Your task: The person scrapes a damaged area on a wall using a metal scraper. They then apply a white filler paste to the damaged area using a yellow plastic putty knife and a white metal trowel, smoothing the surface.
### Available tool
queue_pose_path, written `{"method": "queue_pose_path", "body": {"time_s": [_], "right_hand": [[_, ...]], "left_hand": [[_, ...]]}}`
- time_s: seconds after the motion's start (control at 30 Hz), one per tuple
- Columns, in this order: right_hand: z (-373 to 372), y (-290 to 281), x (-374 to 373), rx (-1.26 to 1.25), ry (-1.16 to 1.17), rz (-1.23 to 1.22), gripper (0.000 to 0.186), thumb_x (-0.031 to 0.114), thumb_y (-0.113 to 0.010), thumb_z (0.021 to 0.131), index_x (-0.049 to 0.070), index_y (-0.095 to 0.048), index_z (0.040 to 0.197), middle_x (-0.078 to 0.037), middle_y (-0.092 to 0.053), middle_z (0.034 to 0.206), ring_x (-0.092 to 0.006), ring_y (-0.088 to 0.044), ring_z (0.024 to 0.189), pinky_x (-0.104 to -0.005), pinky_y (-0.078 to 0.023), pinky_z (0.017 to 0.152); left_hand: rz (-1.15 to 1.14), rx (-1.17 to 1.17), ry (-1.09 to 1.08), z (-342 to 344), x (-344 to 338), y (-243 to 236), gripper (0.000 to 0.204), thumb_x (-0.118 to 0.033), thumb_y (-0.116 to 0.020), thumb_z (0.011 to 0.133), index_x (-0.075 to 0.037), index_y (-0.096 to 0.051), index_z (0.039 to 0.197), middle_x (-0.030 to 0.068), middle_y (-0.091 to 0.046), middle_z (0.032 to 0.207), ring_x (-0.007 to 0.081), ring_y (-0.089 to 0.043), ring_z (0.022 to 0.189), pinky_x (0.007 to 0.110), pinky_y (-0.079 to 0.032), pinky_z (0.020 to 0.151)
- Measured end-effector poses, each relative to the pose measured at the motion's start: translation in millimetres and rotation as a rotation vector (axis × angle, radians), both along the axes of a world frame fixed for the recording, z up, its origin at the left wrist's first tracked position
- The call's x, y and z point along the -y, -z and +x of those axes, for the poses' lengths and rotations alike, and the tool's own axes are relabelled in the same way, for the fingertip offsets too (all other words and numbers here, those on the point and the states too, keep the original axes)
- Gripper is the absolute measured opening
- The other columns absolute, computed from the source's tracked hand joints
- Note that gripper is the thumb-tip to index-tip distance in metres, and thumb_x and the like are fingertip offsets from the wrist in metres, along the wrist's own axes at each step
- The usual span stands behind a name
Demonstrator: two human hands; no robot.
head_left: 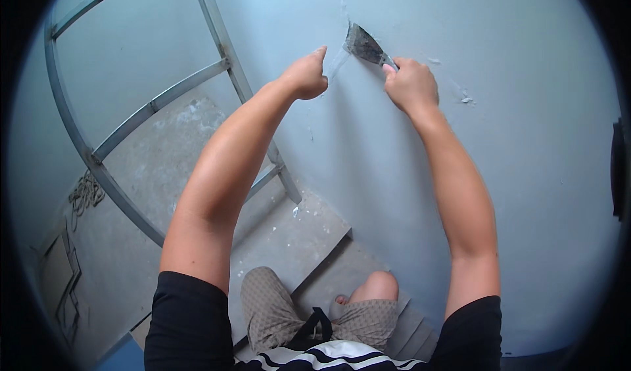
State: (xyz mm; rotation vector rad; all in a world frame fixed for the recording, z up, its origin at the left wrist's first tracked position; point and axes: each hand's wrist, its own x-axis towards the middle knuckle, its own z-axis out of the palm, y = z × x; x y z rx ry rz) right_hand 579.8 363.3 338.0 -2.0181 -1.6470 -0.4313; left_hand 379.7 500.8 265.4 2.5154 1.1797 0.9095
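Note:
My right hand (411, 85) grips the handle of a metal putty knife (361, 41), its broad blade against the pale wall (526, 108) at a vertical crack with rough white filler along it. My left hand (305, 75) is just left of the blade by the wall, index finger extended and the others folded; whether anything is inside them is hidden. A pale diagonal streak runs down the wall between my hands, and small raised white patches lie to the right.
A metal ladder-like frame (125, 131) stands at left. Behind it are a speckled landing (164, 141), a coiled rope (85, 190) and flat grey panels (59, 272). Below me, steps (411, 331) descend beside my knees. A dark object (615, 167) sits at the right edge.

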Motion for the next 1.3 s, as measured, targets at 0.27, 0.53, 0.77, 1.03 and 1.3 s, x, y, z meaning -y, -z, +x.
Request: {"method": "queue_pose_path", "body": {"time_s": [0.27, 0.53, 0.77, 1.03, 1.3], "right_hand": [[8, -5, 1, -0.051, -0.033, -0.056, 0.027, 0.030, -0.065, 0.099, 0.005, -0.076, 0.102, -0.022, -0.076, 0.092, -0.0431, -0.073, 0.090, -0.0525, -0.059, 0.079], [6, -2, 5, 0.036, -0.031, -0.042, 0.025, 0.027, -0.064, 0.099, 0.005, -0.076, 0.099, -0.022, -0.075, 0.090, -0.0421, -0.073, 0.088, -0.0522, -0.058, 0.076], [2, 6, -3, 0.060, -0.031, 0.003, 0.024, 0.026, -0.064, 0.098, 0.005, -0.076, 0.097, -0.021, -0.076, 0.091, -0.0411, -0.074, 0.088, -0.0509, -0.060, 0.077], [4, 3, -8, -0.021, -0.029, -0.078, 0.023, 0.025, -0.065, 0.098, 0.006, -0.077, 0.100, -0.022, -0.076, 0.093, -0.0421, -0.074, 0.090, -0.0507, -0.060, 0.080], [8, 29, -29, -0.015, -0.115, -0.043, 0.026, 0.028, -0.065, 0.098, 0.007, -0.078, 0.108, -0.023, -0.076, 0.098, -0.0434, -0.073, 0.096, -0.0510, -0.058, 0.085]], "left_hand": [[-0.128, -0.005, -0.009, 9, -11, -1, 0.085, -0.002, -0.052, 0.083, 0.004, -0.025, 0.163, 0.0307, -0.052, 0.150, 0.0411, -0.052, 0.139, 0.043, -0.044, 0.116], [-0.094, 0.007, -0.009, 16, -20, -6, 0.085, 0.000, -0.052, 0.082, 0.001, -0.027, 0.163, 0.0320, -0.056, 0.145, 0.0424, -0.055, 0.135, 0.044, -0.046, 0.113], [-0.145, 0.113, 0.040, 14, -31, 5, 0.086, 0.010, -0.042, 0.077, 0.000, -0.032, 0.162, 0.0242, -0.043, 0.162, 0.0364, -0.040, 0.151, 0.037, -0.032, 0.126], [-0.177, 0.168, 0.101, 9, -36, 7, 0.088, 0.013, -0.039, 0.076, 0.002, -0.031, 0.163, 0.0199, -0.038, 0.167, 0.0308, -0.034, 0.156, 0.034, -0.026, 0.129], [-0.181, 0.175, 0.117, 11, -38, 2, 0.088, 0.014, -0.038, 0.074, 0.003, -0.034, 0.161, 0.0195, -0.041, 0.165, 0.0294, -0.034, 0.156, 0.033, -0.026, 0.128]]}}
